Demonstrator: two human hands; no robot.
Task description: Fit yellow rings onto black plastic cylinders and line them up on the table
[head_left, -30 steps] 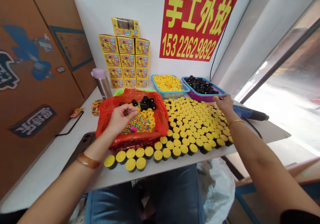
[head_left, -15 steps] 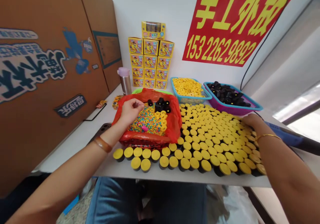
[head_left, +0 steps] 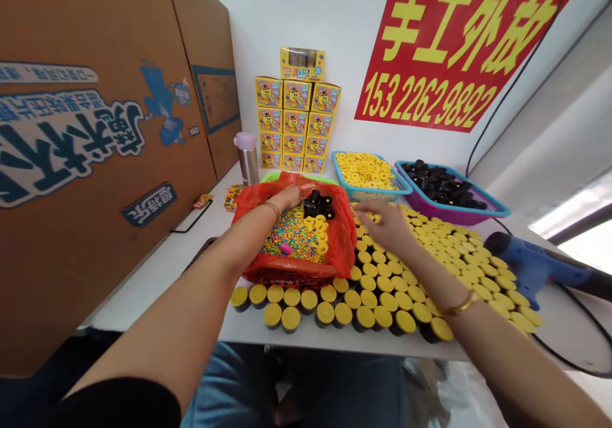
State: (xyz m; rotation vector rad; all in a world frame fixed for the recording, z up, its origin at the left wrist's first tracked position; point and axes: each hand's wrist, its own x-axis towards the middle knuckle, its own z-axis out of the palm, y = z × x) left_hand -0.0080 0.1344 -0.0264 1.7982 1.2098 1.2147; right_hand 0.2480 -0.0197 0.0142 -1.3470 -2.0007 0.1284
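My left hand [head_left: 285,197] reaches into a red-bag-lined basket [head_left: 291,263] of small coloured candies [head_left: 291,235], with black cups [head_left: 319,205] and yellow rings [head_left: 319,229] lying on top. Its fingers curl down at the far side of the candies; what they hold is hidden. My right hand [head_left: 386,222] hovers over the field of yellow-capped black cups [head_left: 421,268], just right of the basket, fingers loosely spread and blurred.
A blue basket of yellow rings [head_left: 366,171] and a purple basket of black cups [head_left: 447,189] stand behind. A blue heat gun [head_left: 535,267] lies at the right with its cord. Stacked yellow boxes [head_left: 296,122], a steel flask [head_left: 247,158] and big cardboard cartons [head_left: 95,134] fill the left.
My right hand has swung left from the far right of the capped cups to beside the basket. My left hand has pushed further into the basket. The view has shifted left.
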